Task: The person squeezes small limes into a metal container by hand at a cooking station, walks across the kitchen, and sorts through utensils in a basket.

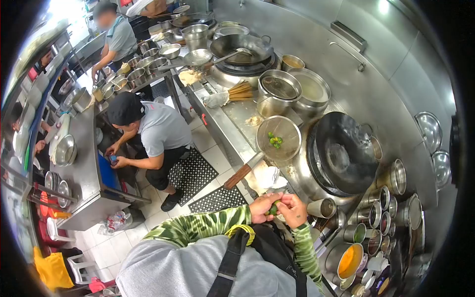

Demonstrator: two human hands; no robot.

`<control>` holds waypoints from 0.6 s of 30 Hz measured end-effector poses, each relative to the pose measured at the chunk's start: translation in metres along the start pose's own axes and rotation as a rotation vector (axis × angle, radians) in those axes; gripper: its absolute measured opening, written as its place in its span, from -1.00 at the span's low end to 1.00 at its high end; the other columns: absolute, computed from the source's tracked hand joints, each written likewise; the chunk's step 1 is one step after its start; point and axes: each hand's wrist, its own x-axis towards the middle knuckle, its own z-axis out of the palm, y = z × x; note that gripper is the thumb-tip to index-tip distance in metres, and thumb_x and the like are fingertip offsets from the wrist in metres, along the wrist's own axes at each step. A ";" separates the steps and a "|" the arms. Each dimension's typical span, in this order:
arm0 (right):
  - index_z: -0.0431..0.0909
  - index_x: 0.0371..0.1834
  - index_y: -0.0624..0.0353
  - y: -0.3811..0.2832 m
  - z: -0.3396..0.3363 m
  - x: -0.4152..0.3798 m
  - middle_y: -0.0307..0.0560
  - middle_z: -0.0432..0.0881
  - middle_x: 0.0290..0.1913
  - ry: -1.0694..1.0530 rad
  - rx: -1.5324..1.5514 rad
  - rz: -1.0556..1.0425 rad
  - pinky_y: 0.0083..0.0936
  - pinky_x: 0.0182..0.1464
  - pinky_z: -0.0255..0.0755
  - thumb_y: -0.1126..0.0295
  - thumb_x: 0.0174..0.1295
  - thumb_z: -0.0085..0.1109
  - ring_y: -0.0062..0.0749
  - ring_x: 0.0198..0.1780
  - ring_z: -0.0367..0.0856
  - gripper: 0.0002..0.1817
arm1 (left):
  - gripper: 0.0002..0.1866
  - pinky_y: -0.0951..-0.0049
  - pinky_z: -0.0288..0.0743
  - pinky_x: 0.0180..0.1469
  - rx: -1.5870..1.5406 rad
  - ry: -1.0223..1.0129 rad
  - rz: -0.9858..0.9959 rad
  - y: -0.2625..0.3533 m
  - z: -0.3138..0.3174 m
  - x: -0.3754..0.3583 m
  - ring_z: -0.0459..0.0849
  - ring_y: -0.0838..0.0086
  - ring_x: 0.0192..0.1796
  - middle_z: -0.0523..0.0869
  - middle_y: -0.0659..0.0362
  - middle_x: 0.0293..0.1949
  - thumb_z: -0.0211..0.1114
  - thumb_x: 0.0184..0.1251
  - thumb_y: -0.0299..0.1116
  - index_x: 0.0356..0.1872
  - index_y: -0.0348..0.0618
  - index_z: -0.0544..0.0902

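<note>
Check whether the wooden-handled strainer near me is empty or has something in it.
It isn't empty: the strainer holds a small cluster of green pieces, with bare mesh showing around them.

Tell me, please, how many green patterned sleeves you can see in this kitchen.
2: the left sleeve, ending at the left hand, and the right sleeve, ending at the right hand. Both hands hold a small green item. No others show.
</note>
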 end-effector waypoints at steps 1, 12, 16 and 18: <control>0.48 -0.08 0.35 0.004 0.000 0.000 -0.05 0.68 -0.29 0.020 0.010 -0.004 -0.59 -0.38 0.52 0.55 0.22 0.22 -0.54 -0.42 0.62 -0.77 | -0.73 0.69 0.17 -0.70 -0.003 -0.016 0.014 -0.002 -0.003 0.003 0.52 0.70 -0.44 0.57 0.37 -0.36 0.09 0.48 0.01 -0.13 0.06 0.50; 0.35 0.26 0.37 0.030 -0.050 0.003 0.14 0.60 -0.02 0.048 1.037 0.127 -0.37 -0.07 0.53 0.39 0.32 0.02 -0.31 -0.13 0.60 -0.54 | -0.85 0.66 0.26 -0.65 -0.155 0.012 0.030 -0.001 -0.008 0.006 0.53 0.58 -0.40 0.56 0.26 -0.27 0.20 0.43 -0.17 -0.15 0.09 0.46; 0.40 0.21 0.40 0.049 -0.090 0.011 0.24 0.60 0.06 -0.015 1.141 0.111 -0.41 0.10 0.59 0.52 0.36 0.00 -0.27 -0.03 0.67 -0.63 | -0.85 0.69 0.26 -0.60 -0.143 0.053 0.024 -0.004 -0.015 0.024 0.57 0.61 -0.36 0.61 0.26 -0.22 0.25 0.40 -0.22 -0.16 0.13 0.45; 0.40 0.22 0.38 0.047 -0.098 0.003 0.23 0.60 0.07 0.056 1.086 0.103 -0.39 0.13 0.58 0.51 0.36 0.01 -0.29 -0.02 0.67 -0.63 | -0.85 0.73 0.28 -0.63 -0.163 0.063 0.005 -0.009 -0.016 0.027 0.56 0.62 -0.36 0.63 0.26 -0.22 0.24 0.41 -0.22 -0.18 0.09 0.44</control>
